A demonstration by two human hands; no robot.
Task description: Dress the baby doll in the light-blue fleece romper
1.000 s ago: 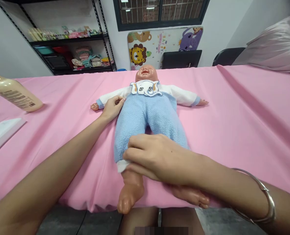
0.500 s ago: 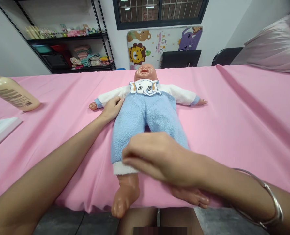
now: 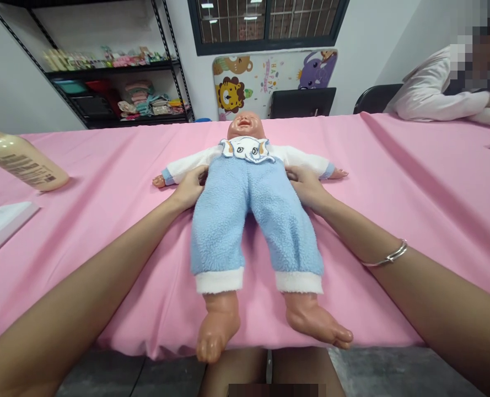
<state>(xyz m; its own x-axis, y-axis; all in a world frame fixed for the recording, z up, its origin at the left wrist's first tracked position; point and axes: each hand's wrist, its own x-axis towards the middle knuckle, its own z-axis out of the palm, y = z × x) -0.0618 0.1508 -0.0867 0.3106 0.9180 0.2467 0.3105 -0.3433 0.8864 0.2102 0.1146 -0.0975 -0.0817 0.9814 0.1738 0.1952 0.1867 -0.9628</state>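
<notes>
A baby doll (image 3: 245, 128) lies on its back on the pink-covered table, arms spread and bare feet towards me. It wears a white top with an elephant-face bib (image 3: 248, 150) and fluffy light-blue trousers (image 3: 222, 226) with white cuffs. At the waist on the left side, my left hand (image 3: 190, 186) has its fingers curled against the trousers. My right hand (image 3: 306, 184), on the arm with a silver bangle (image 3: 394, 255), grips the opposite side of the waist. The fingertips of both hands are partly hidden by the cloth.
A cream-coloured bottle (image 3: 25, 162) stands tilted in view at the left, behind a white flat box (image 3: 5, 226). A person in a white sleeve (image 3: 439, 99) sits at the far right. Beyond the table are a black shelf rack (image 3: 112, 69) and a black monitor (image 3: 302, 103).
My right hand has moved up and away from above the doll's lower legs to the right side of its waist. My left hand stays at the left side.
</notes>
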